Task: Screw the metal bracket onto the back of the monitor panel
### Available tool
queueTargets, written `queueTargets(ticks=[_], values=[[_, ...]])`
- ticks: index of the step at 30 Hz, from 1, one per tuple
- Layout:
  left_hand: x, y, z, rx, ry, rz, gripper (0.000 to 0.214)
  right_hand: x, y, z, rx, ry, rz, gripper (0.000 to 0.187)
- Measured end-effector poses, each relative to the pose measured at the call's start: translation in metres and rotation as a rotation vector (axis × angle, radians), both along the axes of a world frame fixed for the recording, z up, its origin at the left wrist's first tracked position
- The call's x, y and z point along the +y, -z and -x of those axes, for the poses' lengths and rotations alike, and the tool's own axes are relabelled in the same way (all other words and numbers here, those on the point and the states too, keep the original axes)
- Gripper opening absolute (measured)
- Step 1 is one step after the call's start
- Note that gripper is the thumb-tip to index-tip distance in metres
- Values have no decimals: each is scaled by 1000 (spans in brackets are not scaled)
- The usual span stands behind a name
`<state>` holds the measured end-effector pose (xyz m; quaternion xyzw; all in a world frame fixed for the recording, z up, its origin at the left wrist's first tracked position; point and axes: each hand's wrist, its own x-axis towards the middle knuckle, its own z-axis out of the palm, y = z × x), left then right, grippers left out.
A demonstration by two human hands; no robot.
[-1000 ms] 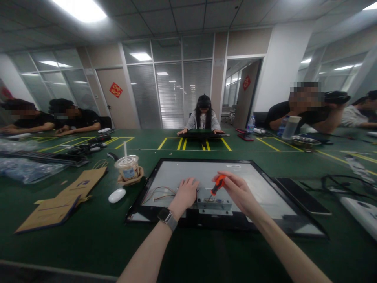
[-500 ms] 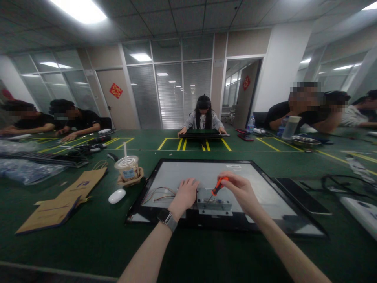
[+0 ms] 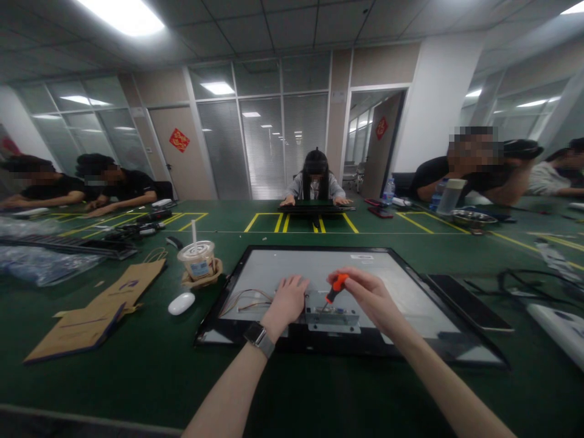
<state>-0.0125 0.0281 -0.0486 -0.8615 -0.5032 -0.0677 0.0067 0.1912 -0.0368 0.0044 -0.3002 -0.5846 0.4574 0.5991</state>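
Observation:
A black-framed display panel (image 3: 264, 267) lies flat on the green table, its pale grey back facing up. Near its front edge sits a metal bracket (image 3: 335, 322) with small screws or fittings along it. My right hand (image 3: 367, 295) pinches the orange end of a screwdriver (image 3: 335, 289), whose shaft slants down to the bracket. Fingers stretched out, my left hand (image 3: 288, 301) rests flat on the panel, touching or close to the bracket's left end. Thin cables (image 3: 249, 295) curl over the panel left of that hand.
Left of the panel are a drink cup (image 3: 197, 260), a white mouse (image 3: 181, 303) and a brown paper bag (image 3: 100, 310). A dark phone-like slab (image 3: 469, 302) lies on the right, near black cables. Across the table, a person (image 3: 316, 179) has both hands on a dark panel.
The screwdriver handle and my right hand have shifted slightly left, and the tool's slant has changed a little. My left hand stays put. The person opposite has moved their hands on their panel.

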Motion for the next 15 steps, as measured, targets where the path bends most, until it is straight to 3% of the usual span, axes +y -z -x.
queueTargets(ticks=[6,15], values=[[2,2,0,-2,5,-4,51,-1,-3,7,15,139,-62,23],[2,1,0,13,12,0,50,-2,1,1,-103,47,-80,34]])
